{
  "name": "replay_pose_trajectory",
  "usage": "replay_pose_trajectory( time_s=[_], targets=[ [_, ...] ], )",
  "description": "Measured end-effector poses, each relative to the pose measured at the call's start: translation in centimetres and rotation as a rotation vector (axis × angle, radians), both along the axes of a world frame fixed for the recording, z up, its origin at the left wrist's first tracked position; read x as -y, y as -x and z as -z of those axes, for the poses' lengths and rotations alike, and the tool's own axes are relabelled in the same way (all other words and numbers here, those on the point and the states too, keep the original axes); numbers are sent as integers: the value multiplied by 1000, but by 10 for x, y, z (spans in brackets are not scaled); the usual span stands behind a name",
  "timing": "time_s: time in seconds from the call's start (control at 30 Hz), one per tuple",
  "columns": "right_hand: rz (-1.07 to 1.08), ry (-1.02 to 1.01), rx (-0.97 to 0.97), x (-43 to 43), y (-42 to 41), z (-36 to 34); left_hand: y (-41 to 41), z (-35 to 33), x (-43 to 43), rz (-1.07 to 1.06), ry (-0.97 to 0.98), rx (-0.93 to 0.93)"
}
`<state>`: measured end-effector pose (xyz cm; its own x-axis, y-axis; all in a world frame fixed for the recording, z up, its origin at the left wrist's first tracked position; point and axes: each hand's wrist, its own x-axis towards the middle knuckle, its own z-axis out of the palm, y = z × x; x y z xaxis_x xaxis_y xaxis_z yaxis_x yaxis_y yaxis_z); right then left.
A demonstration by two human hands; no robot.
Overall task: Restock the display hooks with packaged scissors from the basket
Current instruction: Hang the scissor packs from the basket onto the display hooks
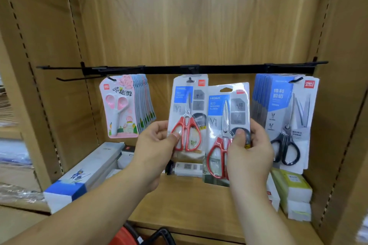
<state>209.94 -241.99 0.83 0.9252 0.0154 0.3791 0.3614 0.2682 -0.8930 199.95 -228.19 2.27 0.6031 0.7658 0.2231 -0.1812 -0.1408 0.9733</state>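
The right hand (249, 149) pinches a new scissors pack (229, 109) low down, thumb in front, fingers behind. The pack stands almost straight up, and its hole (226, 90) at the top sits just below and right of the middle hook (190, 80). The left hand (157, 145) pinches the bottom corner of the hanging pack (187, 105) on that hook. The hook points at the camera, so its tip is hard to see. Only a red bit of the basket (123, 236) shows
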Motion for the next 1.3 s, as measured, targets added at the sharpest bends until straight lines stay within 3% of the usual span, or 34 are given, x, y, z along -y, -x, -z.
replay_pose_trajectory(
  time_s=[0.27, 0.37, 0.5, 0.67, 1.0, 1.2, 1.3],
  targets=[
    [-86, -97, -17, 7, 3, -7, -18, -4, -17, -89, -27, -117],
    [-208, -133, -79, 5, 7, -9, -17, 3, -22, -103, -46, -213],
    [-377, -149, -207, -2, 20, -9, 10, 15, -18, -159, -124, -157],
    [-527, -75, -239, -30, 47, -11, 78, 21, -8, 107, -172, -209],
    [-704, 195, 64, -149, 132, -16, 197, 29, -94, -198, -143, -170],
    [-678, 362, 271, -246, 153, -68, 216, 15, -157, -298, -117, -62],
    [-660, 367, 242, -281, 154, -82, 215, 10, -187, -321, -101, -54]
  ],
)
